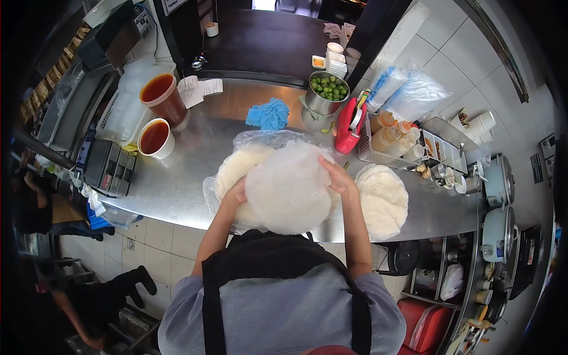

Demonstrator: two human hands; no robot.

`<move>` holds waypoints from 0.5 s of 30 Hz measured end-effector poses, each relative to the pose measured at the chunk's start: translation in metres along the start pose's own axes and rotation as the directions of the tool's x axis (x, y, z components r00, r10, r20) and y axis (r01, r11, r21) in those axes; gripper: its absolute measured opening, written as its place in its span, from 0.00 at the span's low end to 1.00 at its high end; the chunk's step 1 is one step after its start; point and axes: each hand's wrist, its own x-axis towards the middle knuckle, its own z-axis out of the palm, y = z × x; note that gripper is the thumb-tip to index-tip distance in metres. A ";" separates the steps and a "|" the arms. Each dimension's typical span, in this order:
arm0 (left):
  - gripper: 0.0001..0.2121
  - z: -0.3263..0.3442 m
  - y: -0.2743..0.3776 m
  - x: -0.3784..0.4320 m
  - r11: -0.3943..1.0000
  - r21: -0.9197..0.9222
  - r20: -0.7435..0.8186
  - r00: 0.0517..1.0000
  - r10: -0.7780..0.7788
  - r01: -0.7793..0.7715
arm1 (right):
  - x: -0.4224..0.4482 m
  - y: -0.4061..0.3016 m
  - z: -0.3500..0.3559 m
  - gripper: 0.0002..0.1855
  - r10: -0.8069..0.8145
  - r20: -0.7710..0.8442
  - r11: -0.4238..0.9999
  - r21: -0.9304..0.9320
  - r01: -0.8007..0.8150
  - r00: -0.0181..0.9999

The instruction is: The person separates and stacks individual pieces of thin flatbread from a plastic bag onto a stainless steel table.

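I hold a thin, round white wrapper sheet (pixel 288 191) up in front of my apron. My left hand (pixel 239 191) grips its left edge, with the fingers mostly hidden behind it. At the upper right edge, my right hand (pixel 338 176) has its fingertips on the near face. Under the sheet and to its left lies a pile of similar round sheets (pixel 235 166) on a clear plastic bag (pixel 266 136). Another stack of round sheets (pixel 382 202) rests on the steel counter (pixel 186 191), just right of my right forearm.
Red sauce fills a tall tub (pixel 165 102) and a white tub (pixel 156 140) at left. Beyond the sheets are a blue cloth (pixel 267 114), a steel pot of green citrus (pixel 327 93) and a red tape dispenser (pixel 350 126). A bottle basket (pixel 386 157) stands right. Other people are at left.
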 end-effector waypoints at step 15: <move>0.20 0.022 0.000 -0.005 0.983 0.168 0.072 0.995 0.064 -0.075 | 0.033 0.034 -0.035 0.35 -0.427 -0.004 0.529 -0.812 0.247 0.904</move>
